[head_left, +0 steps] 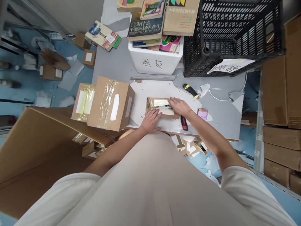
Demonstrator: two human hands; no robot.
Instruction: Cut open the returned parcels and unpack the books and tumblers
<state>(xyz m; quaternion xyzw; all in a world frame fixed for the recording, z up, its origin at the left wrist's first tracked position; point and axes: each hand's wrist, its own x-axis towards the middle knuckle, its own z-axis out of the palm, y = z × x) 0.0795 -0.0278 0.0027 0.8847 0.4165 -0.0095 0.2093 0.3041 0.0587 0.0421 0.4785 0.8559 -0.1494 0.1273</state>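
Note:
A small cardboard box (166, 112) lies on the table in front of me, its top parted along a slit between two pale strips. Something whitish shows through the gap, too hidden to name. My left hand (150, 121) grips the near left edge, fingers over the top and thumb toward me. At the right end, my right hand (180, 106) holds the box with its fingers bent over the far flap. A red and black utility knife (184, 123) rests just below my right hand. Farther back lies a yellow and black utility knife (190, 90).
Two taped cartons (107, 103) stand to the left, above a big open carton (47, 147). Behind are a white bin (155, 62) heaped with books and a black plastic crate (218, 59). A phone (202, 114) lies to the right. Stacked cartons (281, 138) line the right side.

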